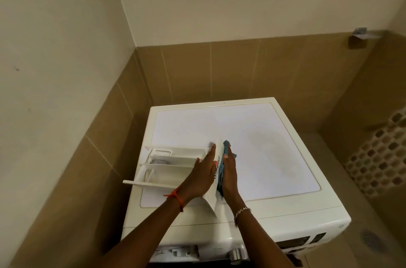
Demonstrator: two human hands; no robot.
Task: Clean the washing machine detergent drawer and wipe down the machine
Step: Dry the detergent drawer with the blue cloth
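The white detergent drawer [169, 163] lies on top of the white washing machine [274, 158], at its left side, compartments facing up and front panel to the right. My left hand [201, 176] lies flat on the drawer's inner side of that front panel, steadying it. My right hand [229, 174] presses a blue cloth [226, 147] against the outer face of the panel. Most of the cloth is hidden under the hand.
The machine stands in a corner of tan-tiled walls, close on the left and behind. The empty drawer slot [175, 251] and a chrome knob [237, 253] show on the front panel below. A floor drain [372, 239] lies at the lower right.
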